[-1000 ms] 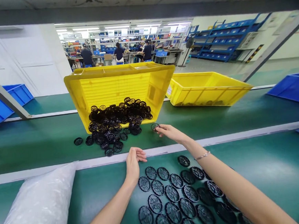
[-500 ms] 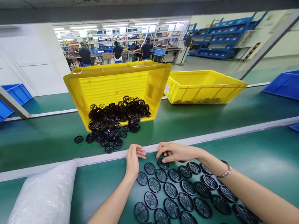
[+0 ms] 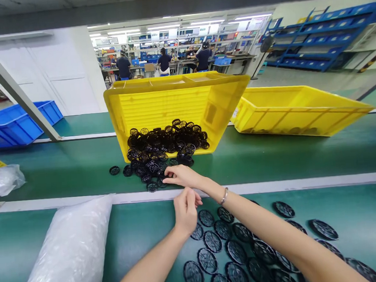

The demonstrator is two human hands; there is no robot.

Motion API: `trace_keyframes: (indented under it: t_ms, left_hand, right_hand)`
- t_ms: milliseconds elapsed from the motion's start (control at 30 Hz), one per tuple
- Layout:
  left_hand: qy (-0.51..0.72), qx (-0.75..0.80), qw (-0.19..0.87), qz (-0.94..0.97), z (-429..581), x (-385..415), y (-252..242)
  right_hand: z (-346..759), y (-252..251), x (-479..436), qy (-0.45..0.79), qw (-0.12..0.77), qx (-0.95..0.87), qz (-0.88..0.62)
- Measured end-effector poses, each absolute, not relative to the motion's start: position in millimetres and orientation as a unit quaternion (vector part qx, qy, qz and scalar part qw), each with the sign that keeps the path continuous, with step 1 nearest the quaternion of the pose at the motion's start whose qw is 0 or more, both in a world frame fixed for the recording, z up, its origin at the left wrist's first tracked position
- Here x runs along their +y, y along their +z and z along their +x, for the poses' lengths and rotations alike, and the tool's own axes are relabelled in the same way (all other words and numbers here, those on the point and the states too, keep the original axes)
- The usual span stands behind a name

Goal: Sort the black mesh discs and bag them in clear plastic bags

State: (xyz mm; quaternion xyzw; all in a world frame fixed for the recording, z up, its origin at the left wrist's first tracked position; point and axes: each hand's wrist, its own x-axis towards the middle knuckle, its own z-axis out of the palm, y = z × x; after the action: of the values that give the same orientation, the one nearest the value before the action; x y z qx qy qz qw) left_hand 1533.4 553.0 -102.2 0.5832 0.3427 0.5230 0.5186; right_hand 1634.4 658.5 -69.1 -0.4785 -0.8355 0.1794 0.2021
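Observation:
My right hand (image 3: 183, 176) reaches across the white divider strip to a pile of black spoked plastic wheels (image 3: 154, 166). Its thumb and forefinger are apart at the pile's near right edge, and I see no wheel lifted between them. Below it, my left hand (image 3: 186, 210) is closed, thumb against curled fingers, just in front of the strip; whatever those fingers may hold is hidden. Several more black wheels (image 3: 236, 252) lie flat in loose rows on the green surface under and beside my right forearm. The pile spills from a tipped yellow bin (image 3: 168, 103).
A filled clear plastic bag (image 3: 69, 254) lies left of my left arm. Another yellow bin (image 3: 302, 110) stands at the right, a blue bin (image 3: 17, 124) at the far left. A slanted metal post (image 3: 17, 89) rises at the left. People sit at benches in the background.
My right hand has moved from the laid-out wheels, forward and left to the pile. My left hand has closed its fingers. The view has swung left.

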Motion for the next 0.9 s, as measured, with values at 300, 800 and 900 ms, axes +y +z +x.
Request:
trace_keyframes:
  t_ms: [300, 800, 900]
  left_hand:
    - [0.530, 0.349, 0.545, 0.547, 1534.5, 553.5, -103.5]
    - [0.622, 0.430, 0.514, 0.405, 1525.4, 577.8, -102.0]
    - [0.604, 0.425, 0.520, 0.430, 1522.5, 570.9, -100.7]
  right_hand:
    - [1646.3, -63.9, 634.3, 0.119, 0.215, -0.821, -0.515]
    - [1686.9, -56.1, 533.8, 0.226, 0.147, -0.878, -0.395]
    - [1686.9, -48.9, 547.7, 0.207, 0.182, -0.864, -0.422]
